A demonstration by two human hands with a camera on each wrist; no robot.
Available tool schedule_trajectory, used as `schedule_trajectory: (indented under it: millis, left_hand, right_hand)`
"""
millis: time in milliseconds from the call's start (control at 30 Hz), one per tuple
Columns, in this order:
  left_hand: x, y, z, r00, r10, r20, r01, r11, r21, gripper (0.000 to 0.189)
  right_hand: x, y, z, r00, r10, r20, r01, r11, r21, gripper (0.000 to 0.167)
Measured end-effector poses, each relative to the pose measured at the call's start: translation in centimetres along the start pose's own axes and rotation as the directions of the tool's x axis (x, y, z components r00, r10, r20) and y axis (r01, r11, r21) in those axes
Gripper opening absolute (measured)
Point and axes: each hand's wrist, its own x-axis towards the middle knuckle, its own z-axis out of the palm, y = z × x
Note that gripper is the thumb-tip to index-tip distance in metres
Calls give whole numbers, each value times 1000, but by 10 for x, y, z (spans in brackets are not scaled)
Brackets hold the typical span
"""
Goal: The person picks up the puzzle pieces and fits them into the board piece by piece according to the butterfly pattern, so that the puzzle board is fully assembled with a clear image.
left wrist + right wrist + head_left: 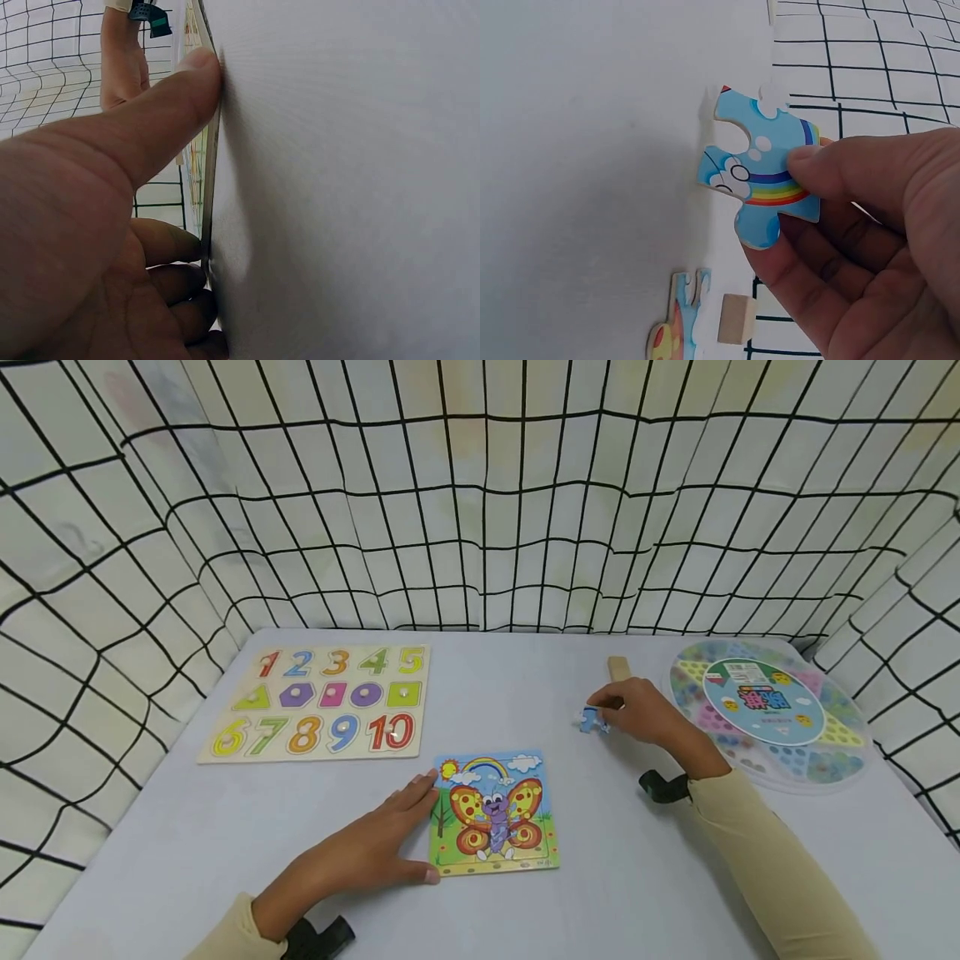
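Observation:
My right hand (637,714) pinches a light-blue jigsaw piece (769,161) with a rainbow stripe between thumb and fingers. Another jigsaw piece (681,319), blue with red and yellow, shows below it in the right wrist view. To the left, a square butterfly puzzle board (495,814) lies flat on the table. My left hand (367,847) rests at its left side, fingers extended. The left thumb (196,75) is at the board's edge, and the other fingertips touch the edge farther along.
A wooden number-and-shape board (315,703) lies at the back left. A round, colourful board game (765,710) lies at the right. A small wooden block (618,667) sits behind my right hand. Black netting (480,493) over white cloth surrounds the table's back and sides.

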Motion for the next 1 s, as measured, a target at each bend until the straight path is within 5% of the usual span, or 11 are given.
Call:
schedule_trajectory:
  millis: [767, 1000]
  left_hand:
    - [1, -6, 3, 999, 45, -4, -45, 999, 27, 99]
    - [2, -7, 4, 999, 39, 3, -39, 999, 35, 99]
  right_hand:
    - [9, -21, 13, 994, -94, -49, 98, 991, 94, 23]
    - [9, -29, 20, 995, -96, -5, 96, 984, 148, 24]
